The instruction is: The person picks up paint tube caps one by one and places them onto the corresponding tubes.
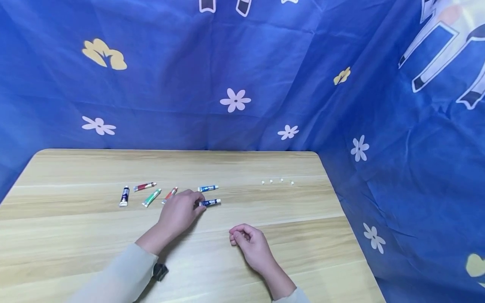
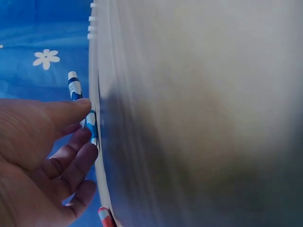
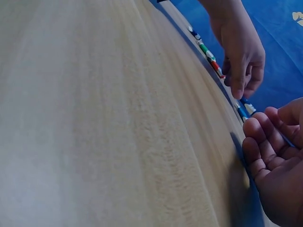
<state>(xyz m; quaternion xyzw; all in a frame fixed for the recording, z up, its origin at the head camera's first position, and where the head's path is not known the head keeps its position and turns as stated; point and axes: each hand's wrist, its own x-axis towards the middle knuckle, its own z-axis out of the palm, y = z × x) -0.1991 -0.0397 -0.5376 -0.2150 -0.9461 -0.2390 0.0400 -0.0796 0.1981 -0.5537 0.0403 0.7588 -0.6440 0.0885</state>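
Observation:
My left hand (image 1: 182, 210) pinches the end of a dark blue paint tube (image 1: 211, 203), whose white cap points right. In the left wrist view this tube (image 2: 75, 87) rises past the thumb tip. Just behind it on the table lies a lighter blue paint tube (image 1: 208, 188). An orange-red paint tube (image 1: 171, 193) lies beside the left hand's knuckles, partly covered by them. My right hand (image 1: 251, 246) is held low at the front of the table, fingers loosely curled and nothing visible in them; the right wrist view shows its palm side (image 3: 279, 161).
Farther left lie a green paint tube (image 1: 152, 198), a dark red one (image 1: 145, 186) and a navy one (image 1: 124, 196). Several small white pieces (image 1: 270, 181) sit at the back right of the wooden table (image 1: 303, 235). A blue patterned curtain (image 1: 170, 84) hangs behind and to the right.

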